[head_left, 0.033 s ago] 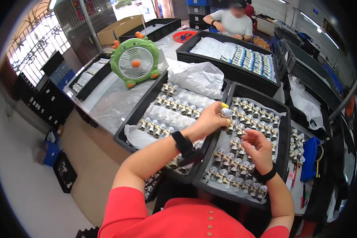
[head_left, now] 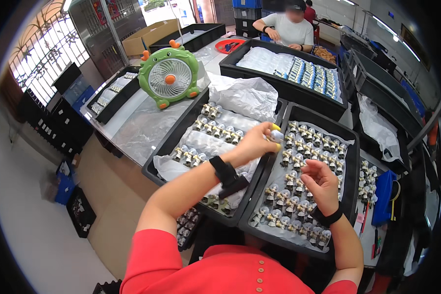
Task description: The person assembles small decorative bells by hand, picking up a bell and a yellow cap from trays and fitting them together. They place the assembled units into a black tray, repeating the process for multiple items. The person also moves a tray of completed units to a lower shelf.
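So the left hand (head_left: 256, 144) has a tiny pale-headed figurine (head_left: 276, 136) pinched between thumb and fingertips, with yellow finger cots (head_left: 278, 147) on. It's held up over the left rim of the right-hand black tray (head_left: 351, 191), toward the far end, and it's kinda blurry from where I'm standing. The right hand (head_left: 321, 181) hangs above the middle of that tray, fingers loosely curled, thumb apart, nothing between them that I can make out.

Rows of similar figurines stand on a white liner inside the tray. The left-hand black tray (head_left: 181, 131), just left of it, has more rows plus a crumpled white sheet (head_left: 242, 92) at its far end.

My guess: these weigh next to nothing, hard and a bit slick, with thin bits that could snap or scuff. I'd pinch the chunky head or body, lightly.
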Demonstrator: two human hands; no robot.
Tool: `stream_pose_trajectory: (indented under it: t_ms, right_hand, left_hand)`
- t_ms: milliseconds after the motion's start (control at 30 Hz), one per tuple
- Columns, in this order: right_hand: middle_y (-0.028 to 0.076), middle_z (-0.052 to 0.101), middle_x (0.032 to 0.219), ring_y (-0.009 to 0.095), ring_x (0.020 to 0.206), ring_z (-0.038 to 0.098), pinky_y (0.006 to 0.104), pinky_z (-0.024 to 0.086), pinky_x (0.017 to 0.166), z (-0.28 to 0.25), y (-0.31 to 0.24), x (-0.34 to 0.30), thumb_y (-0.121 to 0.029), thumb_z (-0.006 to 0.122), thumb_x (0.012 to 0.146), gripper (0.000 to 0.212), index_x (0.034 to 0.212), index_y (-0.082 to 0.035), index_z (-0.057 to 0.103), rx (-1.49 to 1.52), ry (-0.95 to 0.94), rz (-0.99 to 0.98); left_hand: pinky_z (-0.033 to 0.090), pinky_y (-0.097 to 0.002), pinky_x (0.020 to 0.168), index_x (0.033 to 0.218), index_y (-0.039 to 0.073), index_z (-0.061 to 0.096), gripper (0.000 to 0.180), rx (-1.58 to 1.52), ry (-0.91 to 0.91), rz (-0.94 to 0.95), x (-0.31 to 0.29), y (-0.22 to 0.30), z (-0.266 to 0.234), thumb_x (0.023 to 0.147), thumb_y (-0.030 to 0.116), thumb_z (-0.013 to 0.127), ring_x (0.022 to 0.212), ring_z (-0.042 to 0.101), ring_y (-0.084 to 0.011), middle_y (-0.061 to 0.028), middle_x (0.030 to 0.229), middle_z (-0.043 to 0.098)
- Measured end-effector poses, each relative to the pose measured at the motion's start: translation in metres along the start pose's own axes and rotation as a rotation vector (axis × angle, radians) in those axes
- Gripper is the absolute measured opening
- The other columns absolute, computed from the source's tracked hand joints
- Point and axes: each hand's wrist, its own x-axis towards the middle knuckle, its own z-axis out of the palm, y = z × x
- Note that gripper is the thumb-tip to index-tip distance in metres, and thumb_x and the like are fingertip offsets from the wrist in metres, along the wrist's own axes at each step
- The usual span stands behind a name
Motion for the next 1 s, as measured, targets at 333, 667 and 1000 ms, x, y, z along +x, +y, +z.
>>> stream_pose_trajectory:
  t_ms: [333,667,1000]
  right_hand:
    - [0.006,0.063,0.09,0.011,0.082,0.061,0.0239,0.049,0.074,-0.012,-0.002,0.013,-0.001,0.062,0.081,0.028,0.108,0.0,0.056,0.025,0.089,-0.046]
    - [0.006,0.064,0.089,0.01,0.081,0.061,0.0224,0.048,0.073,-0.022,0.001,0.014,-0.004,0.059,0.084,0.024,0.108,0.0,0.057,0.018,0.125,-0.047]
    - [0.005,0.065,0.088,0.01,0.081,0.062,0.0225,0.048,0.072,-0.021,0.004,0.016,-0.006,0.061,0.083,0.021,0.104,-0.001,0.06,0.007,0.144,-0.039]
  left_hand:
    - [0.049,-0.0348,0.071,0.1,0.005,0.064,0.041,0.979,0.531,-0.153,0.069,-0.075,-0.141,0.062,0.018,0.074,0.078,0.064,-0.0263,-0.0121,0.08,0.066]
    - [0.048,-0.0398,0.084,0.092,-0.002,0.065,0.024,1.058,0.511,-0.337,0.093,-0.077,-0.13,0.071,0.01,0.064,0.096,0.06,-0.0352,-0.0237,0.099,0.062]
    - [0.046,-0.0398,0.083,0.103,0.007,0.061,0.04,1.206,0.59,-0.28,0.081,-0.068,-0.118,0.07,0.027,0.072,0.101,0.055,-0.0333,-0.0168,0.108,0.054]
